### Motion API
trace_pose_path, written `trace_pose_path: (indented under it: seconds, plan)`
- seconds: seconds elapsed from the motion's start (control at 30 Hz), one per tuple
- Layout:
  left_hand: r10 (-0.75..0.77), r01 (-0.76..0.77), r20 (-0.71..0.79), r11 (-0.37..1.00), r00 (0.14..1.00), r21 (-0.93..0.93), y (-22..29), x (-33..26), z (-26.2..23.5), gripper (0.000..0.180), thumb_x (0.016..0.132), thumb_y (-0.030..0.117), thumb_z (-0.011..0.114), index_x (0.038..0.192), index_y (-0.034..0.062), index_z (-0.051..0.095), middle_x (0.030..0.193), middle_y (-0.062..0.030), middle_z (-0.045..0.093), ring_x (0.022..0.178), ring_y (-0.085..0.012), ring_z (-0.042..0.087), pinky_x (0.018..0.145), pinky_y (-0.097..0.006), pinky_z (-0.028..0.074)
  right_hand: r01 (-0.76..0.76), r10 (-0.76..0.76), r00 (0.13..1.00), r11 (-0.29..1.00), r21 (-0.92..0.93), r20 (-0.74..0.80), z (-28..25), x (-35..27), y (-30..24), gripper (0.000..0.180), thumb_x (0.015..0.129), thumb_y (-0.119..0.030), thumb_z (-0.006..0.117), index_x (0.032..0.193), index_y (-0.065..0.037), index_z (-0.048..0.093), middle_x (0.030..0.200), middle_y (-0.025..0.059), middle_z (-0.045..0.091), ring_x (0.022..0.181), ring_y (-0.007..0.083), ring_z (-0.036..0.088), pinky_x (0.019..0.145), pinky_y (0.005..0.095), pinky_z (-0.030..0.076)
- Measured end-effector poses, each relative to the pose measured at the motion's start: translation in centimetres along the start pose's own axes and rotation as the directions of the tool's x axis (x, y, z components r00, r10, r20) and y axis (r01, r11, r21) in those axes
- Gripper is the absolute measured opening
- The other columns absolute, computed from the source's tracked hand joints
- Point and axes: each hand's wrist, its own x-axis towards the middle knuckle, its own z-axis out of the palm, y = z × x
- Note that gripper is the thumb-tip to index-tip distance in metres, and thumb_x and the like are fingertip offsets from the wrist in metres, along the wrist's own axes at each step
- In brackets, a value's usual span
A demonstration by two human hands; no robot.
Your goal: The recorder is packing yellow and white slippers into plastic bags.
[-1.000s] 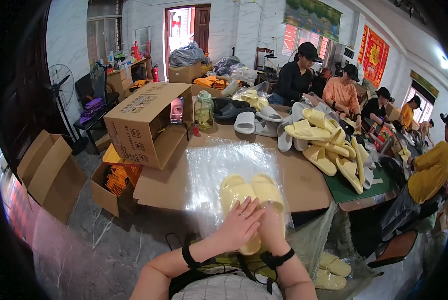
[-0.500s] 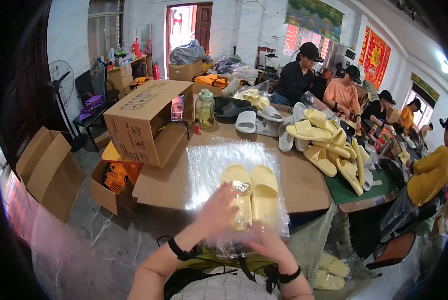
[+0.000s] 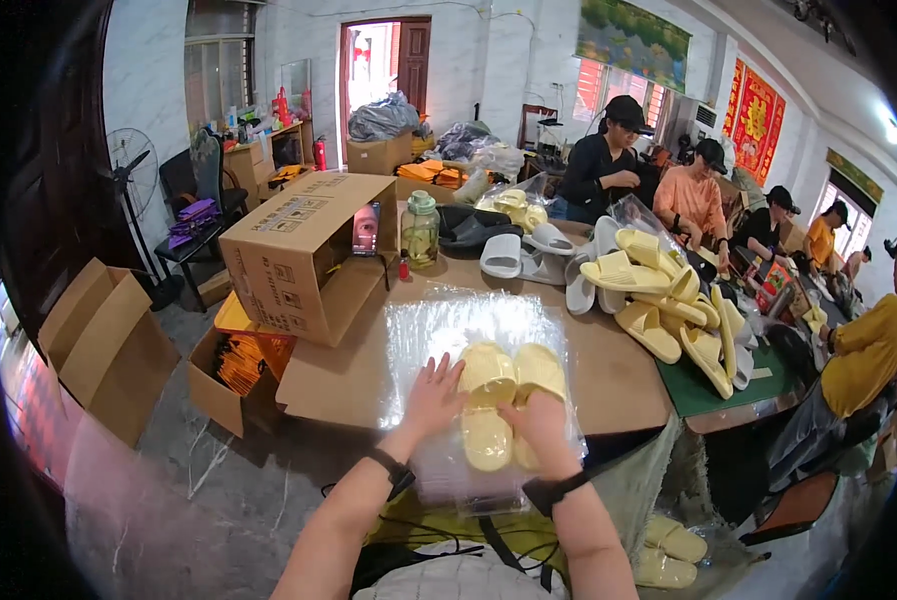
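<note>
A pair of pale yellow slippers lies side by side in front of me, on a stack of clear plastic bags [image 3: 424, 335]. Shiny film shows over the left slipper [image 3: 488, 372]. My left hand [image 3: 433, 402] rests flat with its fingers spread, touching the film at that slipper's left edge. Over the sole of the right slipper [image 3: 540, 367] lies my right hand [image 3: 546, 430], its thumb reaching toward the left slipper. The right hand's other fingers are mostly hidden at the strap, so their grip is unclear.
A cardboard box [image 3: 279, 265] holding a phone [image 3: 366, 230] stands left on the table, beside a glass jar [image 3: 421, 232]. Yellow slippers [image 3: 659, 290] pile up at right, grey ones [image 3: 504, 257] behind. Open cartons [image 3: 109, 350] stand on the left floor. Several people work at right.
My right hand has moved up from the slippers' near end onto the right slipper. My left hand has shifted off the left slipper to its left side. The view has shifted slightly.
</note>
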Motion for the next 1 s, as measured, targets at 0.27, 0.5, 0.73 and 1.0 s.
trace_pose_path:
  seconds: [0.27, 0.5, 0.73, 1.0]
  plan:
    - [0.044, -0.041, -0.027, 0.996, 0.999, 0.079, 0.6, -0.3, -0.1, 0.066, 0.097, 0.045, 0.050, 0.154, 0.0174, 0.032, 0.160, -0.0251, 0.019, 0.142, -0.0509, 0.025, 0.117, -0.052, 0.022, -0.039, 0.049, 0.968, 0.998, 0.045, -0.246, 4.9, 1.4, 0.5, 0.030, 0.085, -0.034, 0.066, 0.083, -0.004, 0.062, 0.077, 0.0173, 0.067, 0.075, 0.0378, 0.066, 0.068, 0.0474, 0.052]
    - [0.048, -0.054, -0.172, 0.998, 0.984, -0.029, 0.2, -0.5, 0.8, 0.079, 0.084, 0.034, 0.069, 0.152, 0.0136, 0.035, 0.155, -0.0322, 0.022, 0.135, -0.0495, 0.034, 0.108, -0.053, 0.033, -0.098, 0.206, 0.941, 0.926, 0.364, -0.270, -0.1, -3.2, 3.9, 0.025, 0.085, -0.025, 0.066, 0.081, -0.001, 0.060, 0.078, 0.0191, 0.065, 0.073, 0.0388, 0.064, 0.066, 0.0454, 0.050]
    - [0.100, -0.087, -0.061, 0.979, 0.993, 0.187, 1.3, -0.9, -0.4, 0.079, 0.087, 0.030, 0.066, 0.151, 0.0029, 0.027, 0.154, -0.0304, 0.027, 0.142, -0.0452, 0.027, 0.116, -0.052, 0.022, -0.320, 0.442, 0.739, 0.895, 0.312, -0.509, -8.4, -12.8, 16.4, 0.015, 0.083, -0.011, 0.063, 0.094, -0.001, 0.064, 0.091, 0.0180, 0.067, 0.081, 0.0341, 0.064, 0.071, 0.0394, 0.051]
    - [0.059, -0.056, -0.048, 0.996, 0.997, 0.071, 0.9, 0.2, 0.7, 0.084, 0.085, 0.036, 0.069, 0.151, 0.0031, 0.028, 0.156, -0.0314, 0.022, 0.145, -0.0433, 0.023, 0.118, -0.052, 0.017, -0.930, 0.758, 0.359, 0.243, -0.275, -0.545, -12.2, -29.4, 36.7, 0.029, 0.089, -0.031, 0.061, 0.094, -0.003, 0.067, 0.092, 0.0183, 0.070, 0.086, 0.0378, 0.068, 0.075, 0.0465, 0.055]
